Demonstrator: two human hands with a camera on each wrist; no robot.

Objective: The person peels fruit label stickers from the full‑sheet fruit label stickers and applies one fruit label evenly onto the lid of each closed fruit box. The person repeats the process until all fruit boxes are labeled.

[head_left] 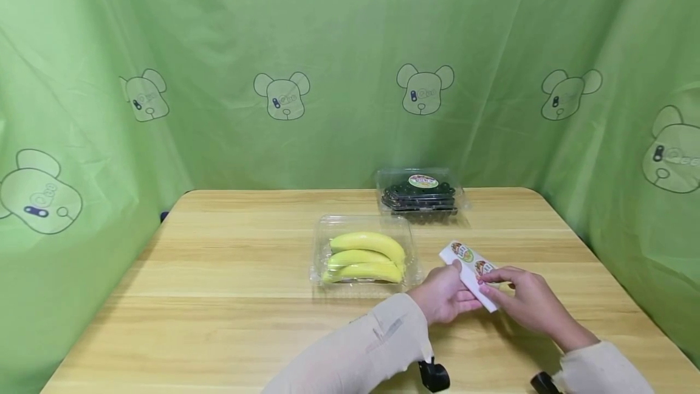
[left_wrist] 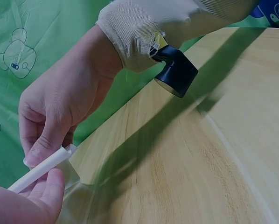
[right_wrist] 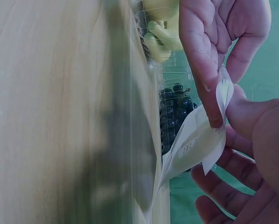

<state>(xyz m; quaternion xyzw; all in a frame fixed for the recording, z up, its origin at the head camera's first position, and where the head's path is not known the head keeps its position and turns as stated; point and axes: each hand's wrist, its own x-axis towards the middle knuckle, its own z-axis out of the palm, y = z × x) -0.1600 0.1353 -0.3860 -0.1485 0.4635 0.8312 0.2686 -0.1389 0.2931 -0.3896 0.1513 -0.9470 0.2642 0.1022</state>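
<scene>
A white strip of round stickers [head_left: 469,273] lies across my left hand [head_left: 442,298], which holds it between thumb and fingers. My right hand [head_left: 529,301] pinches the strip near a printed fruit sticker [head_left: 483,267], thumb and forefinger together. In the right wrist view the strip [right_wrist: 191,144] bends and twists between both hands. Seen almost edge-on in the left wrist view, the white strip [left_wrist: 39,171] is a thin band. To the left of the hands, yellow bananas [head_left: 365,272] fill a clear plastic box [head_left: 322,227] with its lid down.
Behind stands another clear box of dark grapes [head_left: 421,199], a round label [head_left: 423,181] on its lid. Everything rests on a wooden table [head_left: 219,321]. Green curtains [head_left: 350,17] printed with bear heads enclose its back and sides.
</scene>
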